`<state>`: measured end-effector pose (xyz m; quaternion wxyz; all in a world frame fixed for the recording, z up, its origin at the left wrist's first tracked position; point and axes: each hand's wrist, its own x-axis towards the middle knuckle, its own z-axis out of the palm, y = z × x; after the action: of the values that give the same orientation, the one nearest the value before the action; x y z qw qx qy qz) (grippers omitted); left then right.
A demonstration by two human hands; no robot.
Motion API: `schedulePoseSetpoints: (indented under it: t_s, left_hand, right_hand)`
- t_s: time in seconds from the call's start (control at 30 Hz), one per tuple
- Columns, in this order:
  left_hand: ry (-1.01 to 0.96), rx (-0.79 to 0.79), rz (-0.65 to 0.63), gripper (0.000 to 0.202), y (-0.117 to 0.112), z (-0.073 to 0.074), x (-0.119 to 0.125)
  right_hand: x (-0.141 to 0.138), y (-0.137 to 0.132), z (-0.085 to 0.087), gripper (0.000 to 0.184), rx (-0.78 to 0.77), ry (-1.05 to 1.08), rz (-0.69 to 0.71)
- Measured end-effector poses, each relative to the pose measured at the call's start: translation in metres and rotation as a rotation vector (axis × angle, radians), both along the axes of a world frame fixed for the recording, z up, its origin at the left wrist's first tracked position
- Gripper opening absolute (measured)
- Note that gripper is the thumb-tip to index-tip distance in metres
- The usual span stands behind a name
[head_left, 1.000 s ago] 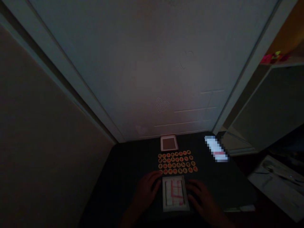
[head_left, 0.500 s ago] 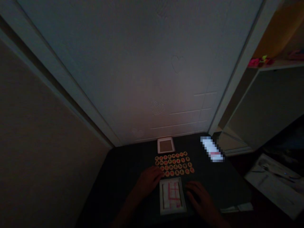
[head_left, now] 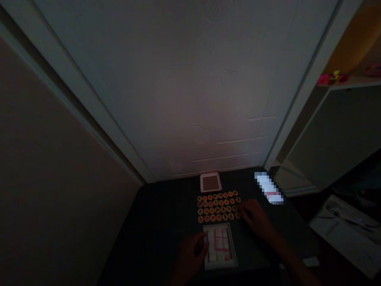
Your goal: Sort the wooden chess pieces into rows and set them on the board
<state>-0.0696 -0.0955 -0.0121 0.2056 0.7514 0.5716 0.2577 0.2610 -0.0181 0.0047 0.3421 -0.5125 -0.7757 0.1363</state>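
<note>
Several rows of round Chinese chess pieces, pale discs with red or dark characters, lie in a grid on the dark table. At the grid's right end is my right hand. Its fingers are bent and apart, the tips beside or touching the end pieces. Nearer to me sits a shallow white box with a folded white sheet with red lines inside. My left hand is at the box's left rim, thumb and fingers curled towards each other; whatever they pinch is too dark to see.
A white-rimmed box part lies behind the pieces, near the white panel. A blurred-out bright object lies at the table's back right. To the right, below a shelf, is a pale flat box.
My left hand has come back from the pieces' left end to the box's left rim. My right hand has moved forward from beside the box to the grid's right end.
</note>
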Motion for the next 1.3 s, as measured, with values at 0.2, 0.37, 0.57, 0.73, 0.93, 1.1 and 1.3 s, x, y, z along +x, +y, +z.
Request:
schedulePoseSetpoints:
  t_s: [0.2,0.37,0.57,0.73,0.93,1.1,1.3]
  left_hand:
    - [-0.022,0.058,-0.007,0.016,-0.001,0.004,0.004]
    - [-0.051,0.089,-0.013,0.015,0.001,0.003,0.004]
    - [-0.053,0.081,-0.016,0.020,0.001,0.006,0.004]
    - [-0.076,0.094,-0.009,0.021,0.001,0.004,0.004]
    - [-0.082,0.066,-0.024,0.020,0.002,0.000,0.003]
    - [-0.090,0.051,-0.026,0.019,0.001,0.001,0.003]
    - [-0.051,0.045,-0.038,0.017,0.001,0.007,0.004]
  right_hand:
    - [-0.015,0.018,0.017,0.015,-0.082,-0.269,0.075]
    - [-0.014,0.026,0.015,0.012,-0.113,-0.349,0.081]
    - [-0.016,0.032,0.009,0.013,-0.138,-0.379,0.060]
    - [-0.020,0.033,0.011,0.012,-0.143,-0.370,0.045]
    - [-0.026,0.030,0.014,0.010,-0.157,-0.365,0.011]
    - [-0.024,0.028,0.017,0.010,-0.144,-0.295,-0.047]
    - [-0.008,-0.001,0.017,0.021,-0.120,-0.040,-0.100]
